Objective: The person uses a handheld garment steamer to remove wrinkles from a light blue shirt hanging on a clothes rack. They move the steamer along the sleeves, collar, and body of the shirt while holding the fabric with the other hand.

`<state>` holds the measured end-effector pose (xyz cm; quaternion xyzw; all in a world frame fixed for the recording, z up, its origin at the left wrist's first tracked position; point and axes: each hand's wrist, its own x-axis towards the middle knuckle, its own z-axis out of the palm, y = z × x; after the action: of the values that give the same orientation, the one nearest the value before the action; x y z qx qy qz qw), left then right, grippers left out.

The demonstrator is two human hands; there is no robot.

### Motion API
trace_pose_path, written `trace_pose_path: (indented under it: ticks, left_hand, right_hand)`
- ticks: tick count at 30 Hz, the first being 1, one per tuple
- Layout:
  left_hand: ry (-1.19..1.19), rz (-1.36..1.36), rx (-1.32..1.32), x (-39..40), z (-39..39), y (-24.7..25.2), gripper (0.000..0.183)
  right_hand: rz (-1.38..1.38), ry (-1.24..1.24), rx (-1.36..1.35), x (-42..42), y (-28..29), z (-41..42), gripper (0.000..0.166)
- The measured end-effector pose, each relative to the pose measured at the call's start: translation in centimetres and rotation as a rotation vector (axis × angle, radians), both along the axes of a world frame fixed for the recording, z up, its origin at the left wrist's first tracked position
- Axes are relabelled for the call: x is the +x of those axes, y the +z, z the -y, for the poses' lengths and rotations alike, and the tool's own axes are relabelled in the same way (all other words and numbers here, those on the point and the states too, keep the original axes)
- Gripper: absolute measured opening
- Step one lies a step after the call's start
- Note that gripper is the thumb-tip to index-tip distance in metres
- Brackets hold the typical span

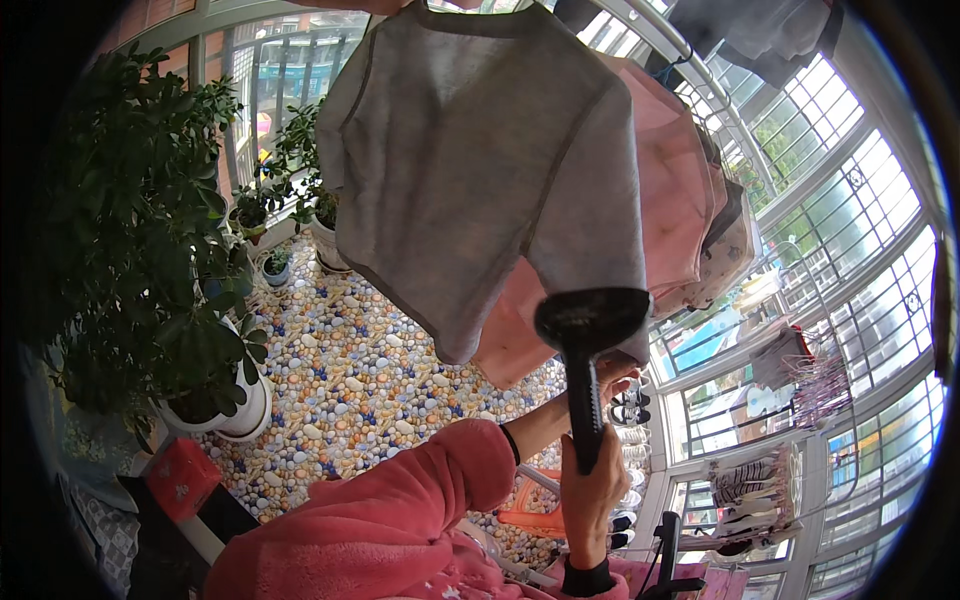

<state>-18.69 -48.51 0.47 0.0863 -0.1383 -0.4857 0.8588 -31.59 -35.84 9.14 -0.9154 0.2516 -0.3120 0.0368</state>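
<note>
A grey long-sleeved top (465,150) hangs in front of me, its collar near the upper edge. My left hand (616,379) reaches across to the end of its right-side sleeve (600,217) and grips the cuff; the steamer's head partly hides the fingers. My right hand (594,487) is closed around the handle of a black handheld garment steamer (592,319). The steamer's head overlaps the lower part of that sleeve; whether it touches the cloth I cannot tell. Pink garments (667,172) hang behind the grey top.
Leafy potted plants (142,247) stand at the left on the pebble-patterned floor (352,375). A red box (181,478) is at lower left. Shoes (630,412) line the window wall. An orange plastic stool (532,510) stands below my left arm. Socks (750,487) hang at right.
</note>
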Motion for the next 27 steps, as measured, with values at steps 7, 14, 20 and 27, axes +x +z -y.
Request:
trace_pose_path:
  ticks: [7,14,20,27]
  left_hand:
    - [-0.033,-0.018,0.008,-0.2,0.7,-0.9,0.027]
    - [-0.022,-0.033,-0.015,0.1,0.3,-1.3,0.021]
    - [-0.014,-0.098,0.027,-0.3,0.8,-1.8,0.022]
    - [-0.001,-0.058,-0.004,0.8,0.3,-3.0,0.023]
  right_hand:
    - [-0.02,0.053,-0.041,2.0,0.2,-0.6,0.05]
    - [-0.065,-0.028,-0.067,0.2,-1.1,1.0,0.046]
    - [-0.063,0.085,-0.105,3.5,-0.5,0.2,0.048]
    - [0.041,0.069,-0.066,1.9,-1.2,0.9,0.048]
